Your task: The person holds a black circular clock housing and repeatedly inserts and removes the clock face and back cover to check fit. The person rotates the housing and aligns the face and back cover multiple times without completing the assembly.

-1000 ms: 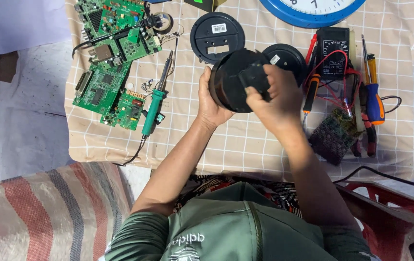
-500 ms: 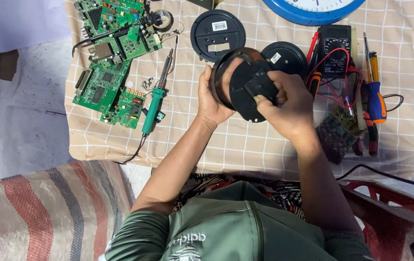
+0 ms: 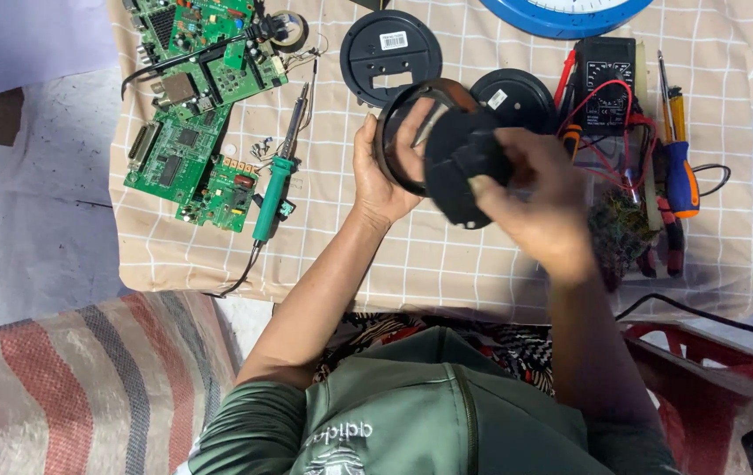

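My left hand (image 3: 378, 171) grips a round black frame ring (image 3: 394, 110) by its left rim, above the checked cloth. My right hand (image 3: 534, 198) holds a black round back plate (image 3: 455, 167) by the small block on it. The plate is tilted and pulled partly out of the ring toward the right. The right hand is blurred.
On the checked cloth (image 3: 447, 264) lie green circuit boards (image 3: 187, 132), a green-handled soldering iron (image 3: 275, 180), two more black round plates (image 3: 391, 48) (image 3: 517, 95), a black multimeter (image 3: 605, 75) with red leads, screwdrivers (image 3: 680, 167) and a blue clock rim (image 3: 561, 13). A red stool (image 3: 710, 378) stands at lower right.
The right hand has drawn the black back plate out of the ring and to the right, tilting it. The left hand keeps the ring in about the same place.
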